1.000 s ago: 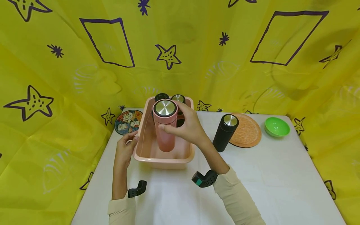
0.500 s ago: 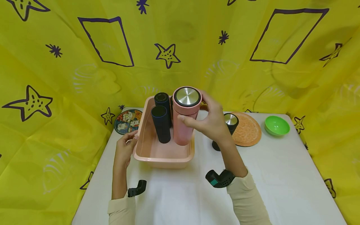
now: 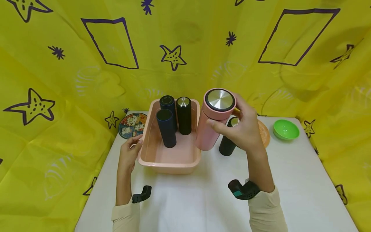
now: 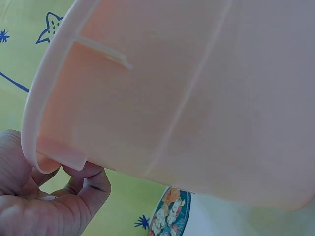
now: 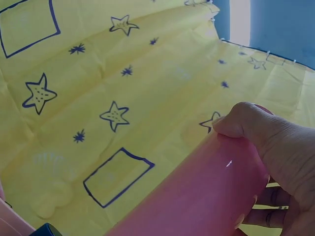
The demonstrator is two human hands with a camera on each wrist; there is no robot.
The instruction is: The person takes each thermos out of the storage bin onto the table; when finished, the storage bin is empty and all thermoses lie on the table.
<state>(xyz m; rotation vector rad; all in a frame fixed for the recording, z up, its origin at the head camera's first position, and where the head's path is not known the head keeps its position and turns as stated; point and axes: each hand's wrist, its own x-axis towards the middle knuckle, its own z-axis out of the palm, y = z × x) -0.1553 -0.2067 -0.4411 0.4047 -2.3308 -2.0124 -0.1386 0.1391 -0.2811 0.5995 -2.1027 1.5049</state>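
My right hand [image 3: 246, 127] grips a pink thermos flask [image 3: 209, 132] with a silver-topped lid, held up at the right rim of a pink plastic basin. In the right wrist view the thumb and fingers wrap the pink flask [image 5: 202, 187]. My left hand [image 3: 130, 153] pinches the left rim of the basin [image 3: 168, 166]; the left wrist view shows thumb and fingers at the rim of the basin [image 4: 197, 108]. Inside the basin stand two dark blue flasks [image 3: 166, 129] and a black flask with a silver top [image 3: 184, 119]. Another black flask [image 3: 227, 145] stands on the table, partly hidden behind the pink one.
An orange round mat [image 3: 263, 133] lies behind the right hand, mostly covered by it. To its right sits a green bowl [image 3: 286, 130]. A patterned round mat [image 3: 131, 124] lies left of the basin. Yellow cloth [image 3: 203, 48] surrounds the white table [image 3: 179, 199].
The pink flask has moved right, from over the basin's middle to its right rim, in my right hand. The flasks in the basin have come into view. My left hand stays at the rim.
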